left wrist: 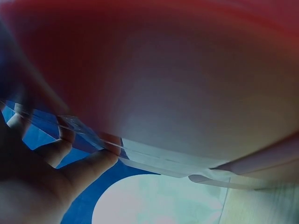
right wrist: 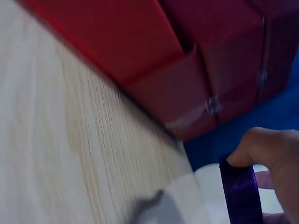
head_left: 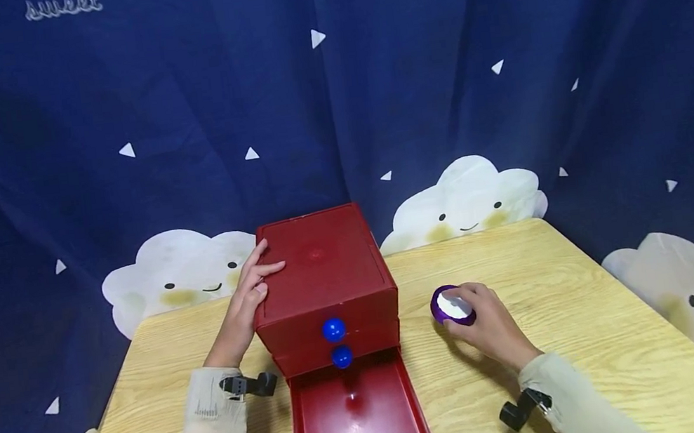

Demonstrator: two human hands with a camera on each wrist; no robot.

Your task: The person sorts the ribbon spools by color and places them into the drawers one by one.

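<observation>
A red drawer cabinet [head_left: 320,265] with blue round knobs stands on the wooden table. Its bottom drawer [head_left: 358,413] is pulled out, and its inside shows bare red plastic. My left hand [head_left: 248,311] rests against the cabinet's left side, fingers spread over the top edge; the left wrist view shows the fingers [left wrist: 88,172] along that side. Right of the cabinet, my right hand [head_left: 485,318] pinches a roll of purple ribbon [head_left: 438,313] with a white middle. Seen from the right wrist, the thumb presses the shiny ribbon's edge [right wrist: 240,196] and other fingers reach into the roll.
Two upper drawers, with blue knobs [head_left: 333,329], are pushed in. Light wood tabletop [head_left: 516,255] spreads to the right and left of the cabinet. Behind hangs a dark blue curtain [head_left: 335,105] with white triangles and smiling clouds.
</observation>
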